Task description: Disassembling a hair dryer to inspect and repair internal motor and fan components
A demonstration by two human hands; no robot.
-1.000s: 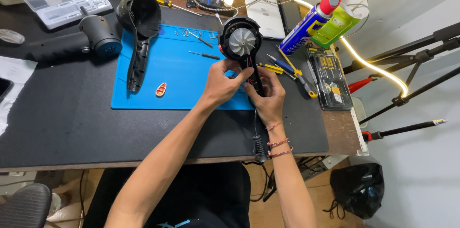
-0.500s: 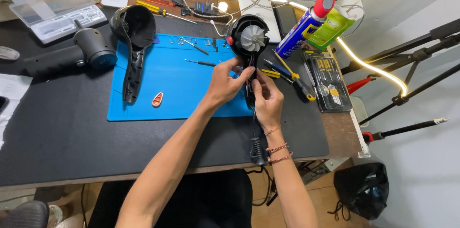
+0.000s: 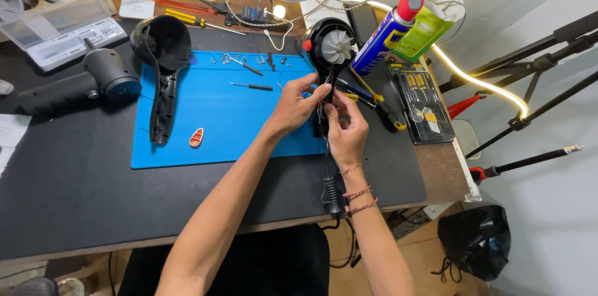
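Dryer handle (image 3: 321, 123) hidden behind both hands' fingers (image 3: 314, 93); wiring there prob. too small to tell.

This is a small repair workshop. A blue rubber work mat (image 3: 218, 115) lies on a black-topped table (image 3: 75, 190), with loose screws and a thin screwdriver (image 3: 251, 86) on it. On the mat's left edge lies a black plastic hair-dryer shell (image 3: 163, 59); at its right edge stands an opened dryer with a white fan wheel (image 3: 336, 47). Right of the mat are a blue spray can with a red cap (image 3: 386, 31) and a black case of small screwdrivers (image 3: 423, 106). Behind the mat lie yellow-handled screwdrivers (image 3: 190, 19) and a clear plastic parts box (image 3: 59, 28).
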